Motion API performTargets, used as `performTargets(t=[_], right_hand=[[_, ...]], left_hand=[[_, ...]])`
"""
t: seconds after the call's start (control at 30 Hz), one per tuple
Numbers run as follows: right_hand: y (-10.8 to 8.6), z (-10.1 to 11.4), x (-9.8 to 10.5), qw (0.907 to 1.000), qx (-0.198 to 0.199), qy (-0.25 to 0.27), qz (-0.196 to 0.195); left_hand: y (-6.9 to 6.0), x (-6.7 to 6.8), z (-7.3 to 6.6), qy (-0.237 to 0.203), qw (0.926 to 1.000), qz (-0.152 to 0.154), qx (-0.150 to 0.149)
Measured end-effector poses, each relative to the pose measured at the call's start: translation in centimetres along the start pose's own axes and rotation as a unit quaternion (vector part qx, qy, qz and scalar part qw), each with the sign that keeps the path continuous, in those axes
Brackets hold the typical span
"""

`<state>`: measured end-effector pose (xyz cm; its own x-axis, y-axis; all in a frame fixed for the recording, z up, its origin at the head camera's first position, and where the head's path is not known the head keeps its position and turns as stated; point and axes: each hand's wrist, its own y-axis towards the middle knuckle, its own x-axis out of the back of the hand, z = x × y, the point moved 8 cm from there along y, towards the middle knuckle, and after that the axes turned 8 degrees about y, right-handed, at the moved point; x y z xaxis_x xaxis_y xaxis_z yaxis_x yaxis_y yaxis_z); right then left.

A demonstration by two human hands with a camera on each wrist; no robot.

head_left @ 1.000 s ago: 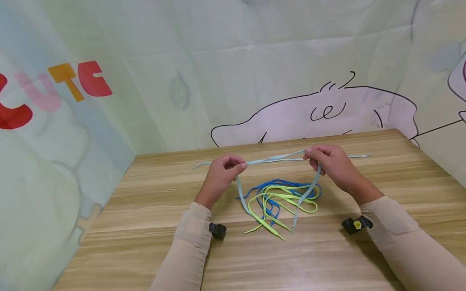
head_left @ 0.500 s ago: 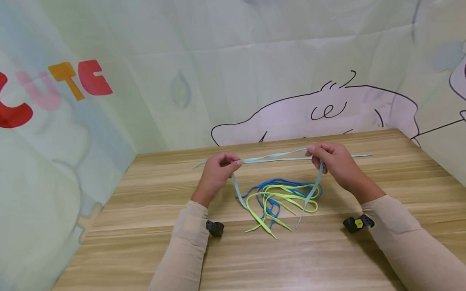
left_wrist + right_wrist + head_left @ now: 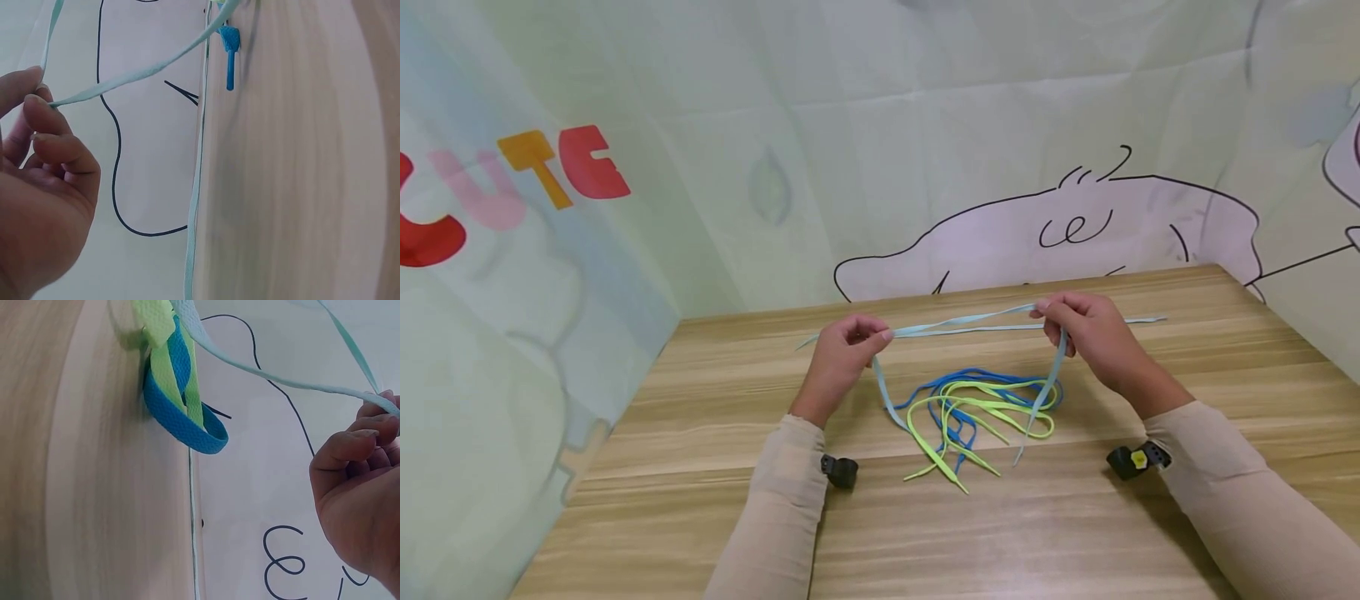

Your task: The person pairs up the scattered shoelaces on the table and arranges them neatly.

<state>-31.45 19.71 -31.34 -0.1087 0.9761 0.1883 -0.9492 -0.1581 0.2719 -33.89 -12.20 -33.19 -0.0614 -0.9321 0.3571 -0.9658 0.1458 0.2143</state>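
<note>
While both forearms reach up from the bottom of the frame, the hands stand apart over the table's rear half, each at one end of a raised span of pale blue flat woven lace (image 3: 958, 321). Left hand (image 3: 841, 357): left of centre, wrist below knuckles, thumb tip pointing toward the right of the frame. Fingers closed to a pinch, thumb against index with the lace between; in the left wrist view the other fingers curl loosely toward the palm. Right hand (image 3: 1093, 342): right of centre, slightly higher in the frame, forearm slanting up and left from the lower right corner. Fingers likewise brought together in a pinch on the lace; in the right wrist view the lower fingers fold inward.

Span between the hands slopes gently up to the right. One tail drops from each hand; the left runs down to the edge of the pile, contact uncertain, the right hangs across its right part in the head view.

Pile at mid-table: bright blue flat lace (image 3: 973, 371) tangled with neon yellow-green flat lace (image 3: 950, 472). Behind, a straight pale blue strand (image 3: 1142, 320) lies along the back of the wood-grain table (image 3: 962, 550).

Beige sleeves (image 3: 786, 500) cover both forearms; a small black device (image 3: 844, 472) sits at each wrist.
</note>
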Motion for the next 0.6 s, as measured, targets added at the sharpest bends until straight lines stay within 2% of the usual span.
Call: performTargets(t=[0.1, 0.2, 0.23, 0.33, 0.43, 0.6], right_hand=[[0.0, -0.1, 0.1, 1.0, 0.0, 0.0, -0.004], [0.0, -0.2, 0.2, 1.0, 0.0, 0.0, -0.008], [0.0, -0.3, 0.3, 1.0, -0.001, 0.001, -0.01], [0.1, -0.4, 0.4, 0.9999, 0.001, 0.005, -0.014], [0.1, -0.4, 0.4, 0.9998, 0.002, 0.007, -0.017], [0.1, -0.4, 0.5, 0.9997, 0.0, 0.005, -0.023]], left_hand=[[-0.1, 0.1, 0.0, 0.007, 0.9999, 0.002, 0.008], [-0.8, 0.2, -1.4, 0.009, 0.9999, 0.001, 0.006], [-0.8, 0.3, -1.4, 0.011, 0.9999, 0.0, 0.009], [-0.7, 0.4, -1.2, 0.009, 0.9999, -0.007, 0.011], [-0.1, 0.4, 0.3, 0.007, 0.9998, -0.014, 0.016], [-0.2, 0.6, 0.2, 0.004, 0.9997, -0.021, 0.009]])
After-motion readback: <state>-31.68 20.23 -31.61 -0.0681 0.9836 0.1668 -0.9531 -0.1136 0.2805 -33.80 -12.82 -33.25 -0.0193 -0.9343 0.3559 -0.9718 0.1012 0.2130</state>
